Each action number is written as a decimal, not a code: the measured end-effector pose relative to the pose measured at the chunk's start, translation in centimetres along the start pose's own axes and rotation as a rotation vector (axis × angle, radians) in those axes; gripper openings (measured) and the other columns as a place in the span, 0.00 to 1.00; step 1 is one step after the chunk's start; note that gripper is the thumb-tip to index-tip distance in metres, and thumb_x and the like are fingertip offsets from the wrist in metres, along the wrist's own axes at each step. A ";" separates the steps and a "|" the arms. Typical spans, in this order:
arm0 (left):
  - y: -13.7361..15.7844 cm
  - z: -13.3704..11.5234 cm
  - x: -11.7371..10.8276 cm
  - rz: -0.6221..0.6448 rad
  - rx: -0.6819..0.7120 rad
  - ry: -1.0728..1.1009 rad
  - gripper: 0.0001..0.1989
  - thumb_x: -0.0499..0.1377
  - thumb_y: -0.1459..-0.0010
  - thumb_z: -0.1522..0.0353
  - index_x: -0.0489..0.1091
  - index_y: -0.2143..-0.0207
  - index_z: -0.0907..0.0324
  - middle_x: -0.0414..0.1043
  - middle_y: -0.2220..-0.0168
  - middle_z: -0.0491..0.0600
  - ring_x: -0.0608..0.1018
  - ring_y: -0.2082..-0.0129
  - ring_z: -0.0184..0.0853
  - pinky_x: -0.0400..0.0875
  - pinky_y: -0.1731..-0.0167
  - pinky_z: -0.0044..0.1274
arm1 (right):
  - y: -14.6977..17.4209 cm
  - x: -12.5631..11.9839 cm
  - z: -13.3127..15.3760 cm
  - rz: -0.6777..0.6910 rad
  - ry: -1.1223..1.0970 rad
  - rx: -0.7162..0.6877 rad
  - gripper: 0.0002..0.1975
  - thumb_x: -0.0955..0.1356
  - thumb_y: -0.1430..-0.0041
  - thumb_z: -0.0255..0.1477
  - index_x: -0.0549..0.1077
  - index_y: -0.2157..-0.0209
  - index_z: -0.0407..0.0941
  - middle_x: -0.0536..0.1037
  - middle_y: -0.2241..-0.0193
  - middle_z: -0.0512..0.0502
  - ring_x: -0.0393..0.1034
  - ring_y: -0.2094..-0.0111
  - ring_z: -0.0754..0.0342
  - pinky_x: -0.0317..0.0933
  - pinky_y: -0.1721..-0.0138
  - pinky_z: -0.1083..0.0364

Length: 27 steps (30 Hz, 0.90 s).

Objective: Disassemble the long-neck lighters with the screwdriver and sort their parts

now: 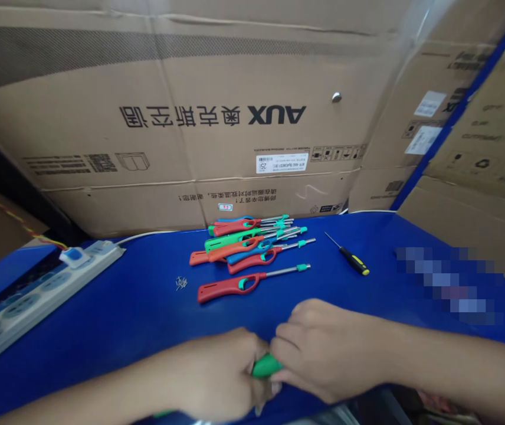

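Observation:
Close to the table's front edge, my left hand (223,372) is closed around a green gas lighter (266,366). My right hand (323,345) grips the lighter's other end, its fingers wrapped and touching the left ones. Most of the lighter is covered by both hands; a bit of green also shows below my left wrist. Beyond them, a red gas lighter (221,289) lies flat, its metal tube pointing right. Behind it is a pile of several lighters (230,243) in red, orange, green and blue.
Several small screws (181,283) lie left of the red lighter. A black and yellow screwdriver (353,258) rests to the right on the blue table (120,319). A power strip (44,295) runs along the left. Cardboard walls (182,77) stand behind; a blurred patch (447,286) is at right.

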State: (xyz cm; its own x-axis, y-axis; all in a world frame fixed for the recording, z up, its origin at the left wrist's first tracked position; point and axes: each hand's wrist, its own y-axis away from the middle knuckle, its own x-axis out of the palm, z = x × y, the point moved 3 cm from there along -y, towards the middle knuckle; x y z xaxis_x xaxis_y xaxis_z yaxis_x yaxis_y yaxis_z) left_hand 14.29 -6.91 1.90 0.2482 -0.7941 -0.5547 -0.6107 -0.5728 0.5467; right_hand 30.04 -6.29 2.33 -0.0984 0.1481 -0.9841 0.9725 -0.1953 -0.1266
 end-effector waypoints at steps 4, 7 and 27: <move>1.1 1.3 0.7 -0.097 -0.087 -0.038 0.09 0.57 0.43 0.62 0.70 0.73 0.55 0.60 0.82 0.39 0.58 0.82 0.29 0.51 0.83 0.22 | 1.4 0.9 0.6 0.016 -0.001 -0.044 0.11 0.64 0.33 0.33 0.69 0.69 0.44 0.73 0.75 0.51 0.58 0.79 0.54 0.44 0.76 0.51; 1.6 2.9 1.0 -0.155 -0.081 0.013 0.11 0.58 0.42 0.58 0.73 0.71 0.54 0.68 0.79 0.42 0.64 0.80 0.31 0.56 0.80 0.21 | 3.0 1.6 -0.3 0.014 -0.070 0.095 0.13 0.61 0.29 0.32 0.69 0.69 0.45 0.73 0.75 0.51 0.60 0.78 0.54 0.46 0.74 0.51; 0.2 6.7 -1.5 -0.588 0.193 -0.335 0.16 0.52 0.30 0.65 0.68 0.43 0.52 0.70 0.45 0.52 0.78 0.51 0.40 0.73 0.49 0.31 | 8.2 3.8 -7.4 0.072 -0.571 0.542 0.08 0.57 0.28 0.30 0.65 0.58 0.45 0.71 0.60 0.44 0.65 0.59 0.51 0.60 0.55 0.51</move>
State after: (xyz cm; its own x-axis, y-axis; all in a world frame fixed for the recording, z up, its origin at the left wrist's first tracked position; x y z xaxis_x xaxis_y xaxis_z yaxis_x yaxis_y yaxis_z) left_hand 8.75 -4.44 -1.40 0.3520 -0.2409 -0.9045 -0.5763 -0.8172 -0.0066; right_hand 39.23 -0.14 -1.53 -0.2748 -0.3752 -0.8853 0.7570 -0.6521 0.0414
